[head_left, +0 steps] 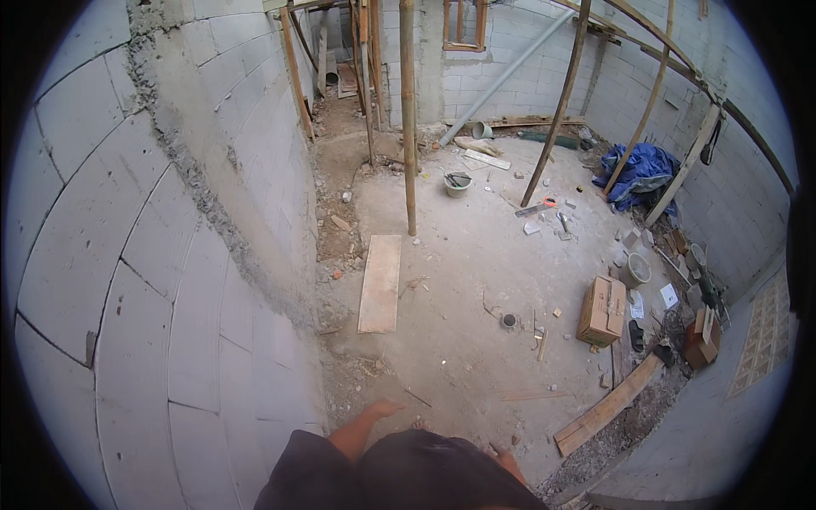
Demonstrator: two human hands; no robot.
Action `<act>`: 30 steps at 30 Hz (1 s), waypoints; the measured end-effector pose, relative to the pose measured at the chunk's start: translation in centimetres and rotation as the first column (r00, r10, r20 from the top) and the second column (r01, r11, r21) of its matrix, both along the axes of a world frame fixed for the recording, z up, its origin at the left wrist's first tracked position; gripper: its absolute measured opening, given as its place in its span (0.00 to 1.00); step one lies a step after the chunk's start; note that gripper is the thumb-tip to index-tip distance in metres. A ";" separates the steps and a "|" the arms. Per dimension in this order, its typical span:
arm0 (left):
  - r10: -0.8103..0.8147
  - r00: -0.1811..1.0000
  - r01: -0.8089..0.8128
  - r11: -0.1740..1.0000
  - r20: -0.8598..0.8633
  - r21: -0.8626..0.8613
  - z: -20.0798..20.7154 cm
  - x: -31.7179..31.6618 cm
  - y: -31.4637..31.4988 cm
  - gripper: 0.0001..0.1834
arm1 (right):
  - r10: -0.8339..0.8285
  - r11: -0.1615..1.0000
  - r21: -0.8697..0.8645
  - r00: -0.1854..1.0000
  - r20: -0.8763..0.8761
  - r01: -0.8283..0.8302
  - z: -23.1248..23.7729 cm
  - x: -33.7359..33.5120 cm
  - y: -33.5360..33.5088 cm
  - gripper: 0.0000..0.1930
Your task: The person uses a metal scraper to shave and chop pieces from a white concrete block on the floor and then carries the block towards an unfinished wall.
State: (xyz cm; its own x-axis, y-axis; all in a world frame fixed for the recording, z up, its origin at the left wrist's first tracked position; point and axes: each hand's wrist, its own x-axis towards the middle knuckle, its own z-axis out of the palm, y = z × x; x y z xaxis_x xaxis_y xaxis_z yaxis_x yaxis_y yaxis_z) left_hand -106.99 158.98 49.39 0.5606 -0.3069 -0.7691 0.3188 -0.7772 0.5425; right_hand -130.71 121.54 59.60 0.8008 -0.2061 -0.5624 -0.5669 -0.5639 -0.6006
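Observation:
My left hand point(387, 408) hangs low over the dusty concrete floor point(459, 357), left of my dark clothing. Its fingers look stretched out, and nothing shows in it. My right hand point(503, 455) is partly hidden by the clothing; its visible fingers point outward, with no object seen in them. Toes point(419, 423) peek out just ahead of me. A thin dark stick point(417, 397) lies on the floor close to my left hand. Farther ahead, a flat wooden board point(380, 285) lies on the ground.
A pale block wall point(170, 280) rises at my left. Poles point(408, 119) stand ahead. On the right are a cardboard box point(602, 310), a long plank point(608, 406) and a bucket point(636, 270). A basin point(456, 184), handsaw point(534, 209) and blue tarp point(642, 170) lie farther back.

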 end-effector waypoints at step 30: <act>0.469 0.880 -0.465 0.883 0.078 -0.064 -2.3 26.3 -34.4 0.34 | -0.074 0.973 0.210 0.992 -0.106 0.095 -0.7 33.0 -33.9 0.34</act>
State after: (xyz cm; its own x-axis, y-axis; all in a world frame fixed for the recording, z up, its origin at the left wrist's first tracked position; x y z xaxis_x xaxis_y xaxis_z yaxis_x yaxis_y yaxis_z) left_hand -80.70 124.56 47.08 0.7122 -0.0240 -0.7015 0.5878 -0.5260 0.6147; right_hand -97.69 87.69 58.85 0.7253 -0.1370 -0.6747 -0.6683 -0.3752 -0.6423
